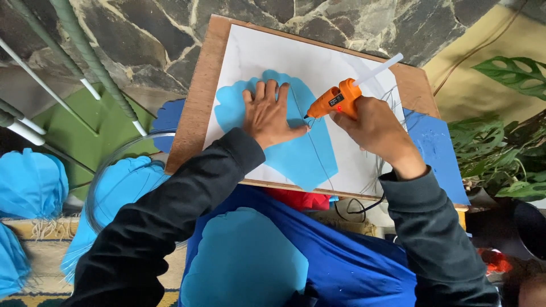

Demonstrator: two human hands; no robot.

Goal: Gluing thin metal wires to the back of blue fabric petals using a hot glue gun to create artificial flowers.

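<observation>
A light blue petal-shaped cutout lies on a white sheet atop a wooden board. My left hand presses flat on the cutout with fingers spread. My right hand holds an orange glue gun, its nozzle touching the cutout beside my left thumb. A clear glue stick projects from the gun's back. A thin wire runs down the middle of the cutout.
More light blue cutouts lie at left and on my lap. Dark blue sheets sit at right and below. A green plant stands at right; a stone wall and green poles are behind.
</observation>
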